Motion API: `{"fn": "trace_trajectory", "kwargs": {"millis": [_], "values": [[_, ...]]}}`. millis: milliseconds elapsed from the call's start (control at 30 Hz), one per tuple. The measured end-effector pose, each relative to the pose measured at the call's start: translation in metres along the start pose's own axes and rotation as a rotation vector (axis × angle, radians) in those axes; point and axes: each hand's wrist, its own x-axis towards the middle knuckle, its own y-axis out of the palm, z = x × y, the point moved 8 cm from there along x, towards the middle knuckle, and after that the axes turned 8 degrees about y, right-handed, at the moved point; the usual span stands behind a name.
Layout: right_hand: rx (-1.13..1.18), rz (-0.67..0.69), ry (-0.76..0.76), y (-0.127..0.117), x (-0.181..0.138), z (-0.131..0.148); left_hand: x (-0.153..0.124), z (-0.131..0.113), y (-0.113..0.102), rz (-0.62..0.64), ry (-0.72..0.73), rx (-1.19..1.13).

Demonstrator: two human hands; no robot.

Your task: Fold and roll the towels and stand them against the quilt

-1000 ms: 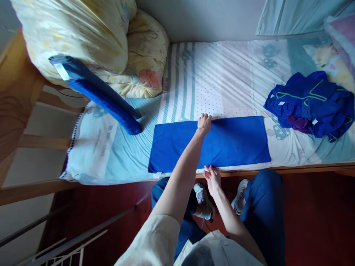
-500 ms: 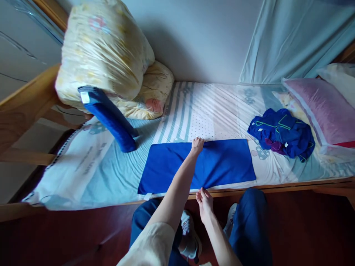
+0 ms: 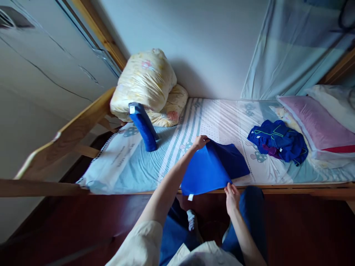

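Flat royal-blue cloth towel at lower centre of frame on the bed's near edge, left hand pinching its far edge, right hand pinching its near edge; looks soft, light, limp, best gripped at edges/corners.

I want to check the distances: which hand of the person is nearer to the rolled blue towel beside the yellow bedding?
Left. The left hand grips the blue cloth's far edge, right of the rolled blue towel. The right hand is at the bed's edge.
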Motion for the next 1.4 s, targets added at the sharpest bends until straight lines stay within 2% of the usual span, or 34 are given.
{"fn": "trace_trajectory", "kwargs": {"millis": [100,200,300,433,533,600,767,967,1100,1267,1400], "values": [[-0.111,0.028,-0.229,-0.018,-0.013,0.072,-0.026,-0.028,-0.048,-0.137,0.075,-0.164],[-0.185,0.058,-0.426,-0.021,-0.032,0.145,-0.059,-0.056,-0.092,-0.252,0.142,-0.324],[-0.135,0.121,-0.545,-0.010,-0.054,0.213,-0.093,-0.081,-0.133,-0.395,0.167,-0.516],[-0.122,0.323,-0.642,0.019,-0.091,0.293,-0.135,-0.109,-0.181,-0.601,0.183,-0.748],[-0.184,0.443,-0.725,0.035,-0.123,0.337,-0.160,-0.125,-0.206,-0.656,0.197,-0.795],[-0.233,0.490,-0.763,0.043,-0.139,0.356,-0.173,-0.133,-0.218,-0.655,0.208,-0.770],[-0.268,0.529,-0.740,0.051,-0.154,0.368,-0.198,-0.141,-0.232,-0.631,0.199,-0.722],[-0.321,0.515,-0.671,0.032,-0.156,0.348,-0.221,-0.136,-0.224,-0.620,0.136,-0.703],[-0.386,0.495,-0.602,0.001,-0.155,0.322,-0.254,-0.127,-0.204,-0.554,0.064,-0.672],[-0.472,0.461,-0.515,-0.044,-0.150,0.289,-0.298,-0.105,-0.163,-0.369,-0.094,-0.670],[-0.528,0.455,-0.475,-0.053,-0.136,0.279,-0.303,-0.089,-0.135,-0.259,-0.144,-0.689]]}}
